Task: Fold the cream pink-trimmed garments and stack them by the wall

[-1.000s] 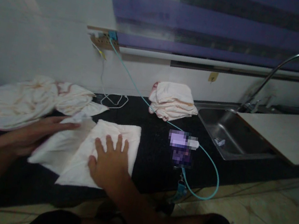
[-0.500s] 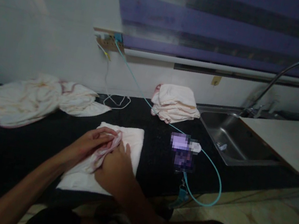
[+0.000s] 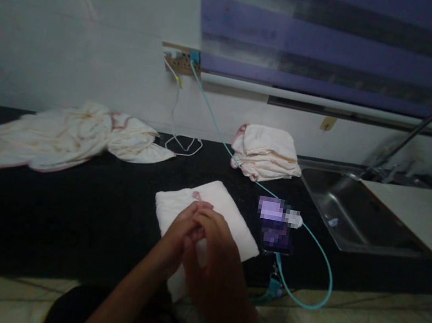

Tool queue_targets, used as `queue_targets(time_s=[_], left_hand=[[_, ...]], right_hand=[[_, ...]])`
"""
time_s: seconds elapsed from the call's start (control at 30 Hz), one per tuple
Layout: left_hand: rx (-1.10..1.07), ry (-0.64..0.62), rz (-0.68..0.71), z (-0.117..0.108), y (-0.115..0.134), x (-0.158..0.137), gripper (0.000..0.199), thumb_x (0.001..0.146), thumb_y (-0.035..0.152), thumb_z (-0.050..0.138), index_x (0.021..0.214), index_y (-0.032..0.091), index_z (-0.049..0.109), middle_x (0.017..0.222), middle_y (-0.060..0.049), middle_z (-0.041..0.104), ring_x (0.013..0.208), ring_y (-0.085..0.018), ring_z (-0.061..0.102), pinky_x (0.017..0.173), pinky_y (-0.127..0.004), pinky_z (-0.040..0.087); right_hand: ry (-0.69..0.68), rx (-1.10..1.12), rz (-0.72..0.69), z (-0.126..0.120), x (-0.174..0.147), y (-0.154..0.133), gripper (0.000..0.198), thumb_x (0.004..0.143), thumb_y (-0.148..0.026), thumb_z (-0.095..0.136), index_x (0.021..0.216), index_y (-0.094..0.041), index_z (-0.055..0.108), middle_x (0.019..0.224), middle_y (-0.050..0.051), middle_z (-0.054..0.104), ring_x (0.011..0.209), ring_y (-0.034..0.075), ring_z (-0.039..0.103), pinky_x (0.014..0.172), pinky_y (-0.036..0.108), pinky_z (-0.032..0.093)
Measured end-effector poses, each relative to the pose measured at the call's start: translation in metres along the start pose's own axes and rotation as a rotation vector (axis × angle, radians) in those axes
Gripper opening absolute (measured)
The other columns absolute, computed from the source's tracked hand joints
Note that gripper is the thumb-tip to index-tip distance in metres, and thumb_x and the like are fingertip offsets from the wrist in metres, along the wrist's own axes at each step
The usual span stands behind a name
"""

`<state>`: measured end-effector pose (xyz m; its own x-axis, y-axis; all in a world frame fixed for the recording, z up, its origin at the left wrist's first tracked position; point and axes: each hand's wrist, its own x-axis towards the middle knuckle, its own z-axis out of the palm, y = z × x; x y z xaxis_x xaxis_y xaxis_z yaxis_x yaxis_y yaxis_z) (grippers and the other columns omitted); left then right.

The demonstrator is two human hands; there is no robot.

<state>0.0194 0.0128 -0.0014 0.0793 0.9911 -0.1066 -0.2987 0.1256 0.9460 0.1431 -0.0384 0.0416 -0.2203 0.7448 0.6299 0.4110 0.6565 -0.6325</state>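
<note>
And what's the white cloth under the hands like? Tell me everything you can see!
The cloth is white and looks like soft fabric, with a small pinkish patch near its far side. It lies folded into a rough, flattish square on the black counter, set askew, its near part reaching the front edge. The left hand and right hand cover its middle; their grip is unclear.

We honestly can't read any text, brand or number here. The smartphone screen (image 3: 275, 225) is pixelated, so that's lost on us, and the power strip (image 3: 182, 61) shows up too small to make out markings.
</note>
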Motion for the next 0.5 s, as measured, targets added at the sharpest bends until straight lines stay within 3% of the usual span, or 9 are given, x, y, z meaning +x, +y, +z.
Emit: queue_targets(time_s=[0.07,0.17,0.2,0.27,0.33,0.37,0.43,0.5], left_hand=[[-0.039,0.078,0.013,0.004,0.008,-0.01,0.038,0.074,0.039,0.073,0.106,0.025,0.06,0.106,-0.007,0.069,0.101,-0.025,0.068,0.093,-0.039,0.053],[0.297,0.15,0.226,-0.013,0.032,-0.022,0.028,0.084,0.042,0.07,0.105,0.022,0.065,0.106,-0.007,0.072,0.104,-0.024,0.068,0.099,-0.04,0.052],[0.482,0.095,0.302,-0.024,0.042,-0.025,0.026,0.09,0.043,0.065,0.104,0.022,0.069,0.109,-0.007,0.073,0.108,-0.025,0.068,0.104,-0.041,0.051],[0.882,-0.142,0.376,-0.049,0.062,-0.03,0.028,0.097,0.043,0.057,0.108,0.025,0.075,0.126,-0.007,0.072,0.126,-0.027,0.062,0.116,-0.046,0.043],[1.209,-0.401,0.355,-0.071,0.075,-0.036,0.033,0.094,0.039,0.062,0.125,0.032,0.073,0.146,-0.004,0.062,0.145,-0.029,0.048,0.126,-0.052,0.031],[1.325,-0.485,0.333,-0.079,0.078,-0.04,0.047,0.09,0.036,0.068,0.137,0.036,0.066,0.154,-0.003,0.056,0.151,-0.03,0.041,0.128,-0.055,0.026],[1.467,-0.551,0.301,-0.088,0.077,-0.049,0.077,0.081,0.032,0.076,0.153,0.037,0.049,0.163,-0.003,0.045,0.155,-0.031,0.034,0.13,-0.056,0.021],[1.544,-0.548,0.292,-0.087,0.068,-0.061,0.092,0.077,0.031,0.079,0.159,0.035,0.039,0.166,-0.005,0.04,0.155,-0.032,0.032,0.13,-0.055,0.023]], right_hand=[[-0.045,0.013,-0.003,0.003,-0.008,0.009,0.036,0.101,-0.02,0.046,0.136,-0.016,0.057,0.143,0.013,0.062,0.141,0.019,0.052,0.121,0.041,0.044],[-0.183,-0.026,-0.025,0.001,-0.025,0.025,0.044,0.1,-0.029,0.055,0.141,-0.015,0.052,0.148,0.016,0.057,0.144,0.024,0.049,0.122,0.045,0.043],[-0.251,-0.052,-0.023,-0.002,-0.032,0.029,0.048,0.097,-0.032,0.061,0.141,-0.015,0.052,0.148,0.017,0.057,0.143,0.026,0.049,0.121,0.047,0.043],[-0.389,-0.105,-0.009,-0.009,-0.046,0.037,0.062,0.089,-0.039,0.074,0.142,-0.018,0.052,0.15,0.016,0.055,0.145,0.029,0.047,0.122,0.049,0.042],[-0.498,-0.162,-0.02,-0.014,-0.059,0.043,0.086,0.079,-0.044,0.085,0.151,-0.019,0.045,0.158,0.016,0.047,0.151,0.033,0.038,0.126,0.053,0.035],[-0.53,-0.196,-0.041,-0.015,-0.064,0.046,0.099,0.075,-0.045,0.088,0.156,-0.019,0.039,0.162,0.017,0.042,0.154,0.035,0.033,0.127,0.055,0.032],[-0.561,-0.265,-0.088,-0.013,-0.07,0.051,0.109,0.072,-0.039,0.089,0.162,-0.018,0.031,0.166,0.017,0.037,0.156,0.037,0.028,0.129,0.057,0.028],[-0.54,-0.339,-0.113,-0.008,-0.073,0.055,0.098,0.077,-0.023,0.081,0.162,-0.018,0.032,0.165,0.015,0.039,0.155,0.035,0.031,0.129,0.057,0.027]])
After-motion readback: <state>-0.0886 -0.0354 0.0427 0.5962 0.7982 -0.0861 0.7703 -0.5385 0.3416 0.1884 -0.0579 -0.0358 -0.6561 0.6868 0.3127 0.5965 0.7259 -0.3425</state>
